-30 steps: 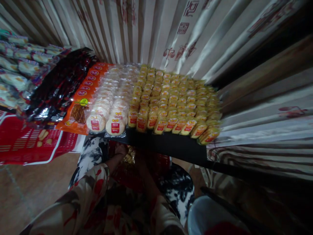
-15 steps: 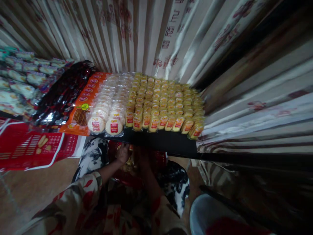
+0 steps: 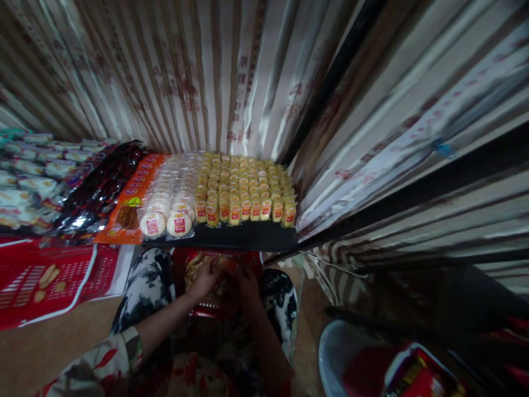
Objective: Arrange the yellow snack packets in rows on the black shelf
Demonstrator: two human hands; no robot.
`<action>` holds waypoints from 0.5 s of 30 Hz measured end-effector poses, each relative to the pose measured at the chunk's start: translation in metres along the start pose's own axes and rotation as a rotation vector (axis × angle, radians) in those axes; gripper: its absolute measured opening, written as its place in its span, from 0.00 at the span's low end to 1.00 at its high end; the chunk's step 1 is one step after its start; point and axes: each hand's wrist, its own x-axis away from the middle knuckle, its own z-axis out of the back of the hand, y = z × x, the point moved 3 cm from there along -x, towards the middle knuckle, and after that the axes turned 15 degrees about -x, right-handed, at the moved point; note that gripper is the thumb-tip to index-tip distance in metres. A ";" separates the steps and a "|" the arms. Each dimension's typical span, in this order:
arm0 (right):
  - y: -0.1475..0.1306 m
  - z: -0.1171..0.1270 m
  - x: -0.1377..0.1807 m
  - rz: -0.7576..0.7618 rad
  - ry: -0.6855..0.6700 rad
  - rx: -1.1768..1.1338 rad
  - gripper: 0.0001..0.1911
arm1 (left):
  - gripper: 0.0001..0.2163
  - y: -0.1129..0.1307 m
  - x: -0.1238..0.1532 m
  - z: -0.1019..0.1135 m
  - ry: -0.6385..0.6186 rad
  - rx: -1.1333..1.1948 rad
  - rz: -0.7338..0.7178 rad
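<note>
Over a red basket [image 3: 258, 258] between the knees, my left hand [image 3: 206, 280] and my right hand [image 3: 248, 282] come close together. A small packet with an orange-red label [image 3: 228, 266] shows between them, its kind too dim to make out. The fingers of both hands are closed at its two sides. Inside the basket, beneath my hands, lie several wrapped snacks in shiny yellowish film [image 3: 194, 269]. Straight ahead, rows of yellow wrapped cakes [image 3: 243, 190] stand on a black shelf [image 3: 243, 237].
Left of the cakes are round white rice crackers [image 3: 167, 207], an orange snack bag [image 3: 128, 212], dark shiny packets [image 3: 99, 190] and white packets [image 3: 33, 171]. A red bag [image 3: 49, 278] lies at left. A pale basin [image 3: 330, 353] stands lower right. Striped curtain [image 3: 185, 71] hangs behind.
The view has turned right and up. My hands have risen from deep in the basket and drawn together, with the orange-red packet now visible between them.
</note>
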 end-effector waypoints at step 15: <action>-0.097 0.010 0.017 0.710 0.175 0.620 0.20 | 0.14 0.127 -0.020 0.002 0.099 -0.112 -0.332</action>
